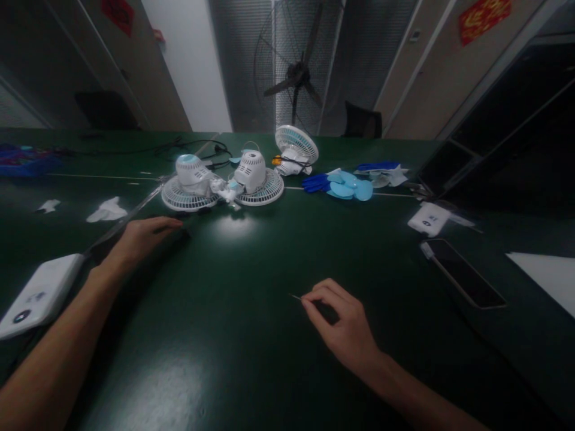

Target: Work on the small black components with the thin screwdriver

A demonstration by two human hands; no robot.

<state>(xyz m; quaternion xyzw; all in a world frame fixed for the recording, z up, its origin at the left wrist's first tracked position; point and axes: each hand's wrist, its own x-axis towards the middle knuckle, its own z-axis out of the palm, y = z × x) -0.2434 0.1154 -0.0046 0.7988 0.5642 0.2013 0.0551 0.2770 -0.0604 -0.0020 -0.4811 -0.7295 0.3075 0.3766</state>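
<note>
My right hand (342, 320) is over the green table, thumb and forefinger pinched on a small thin metal pin (295, 297). The pin points left; its exact kind is too small to tell. My left hand (146, 236) reaches out at the left with its fingers stretched forward. Its fingertips are close to small dark pieces (182, 214) at the front of a white fan (191, 197) lying face down. Beside that lies a second white fan (258, 187), also face down. A third fan (296, 149) is tilted behind them, with a dark cord around its base.
Blue gloves and light blue fan blades (348, 185) lie right of the fans. At the right are a phone (465, 272), a white box (428, 219) and white paper (548, 275). A white device (42, 293) sits at the left, near crumpled white pieces (108, 209).
</note>
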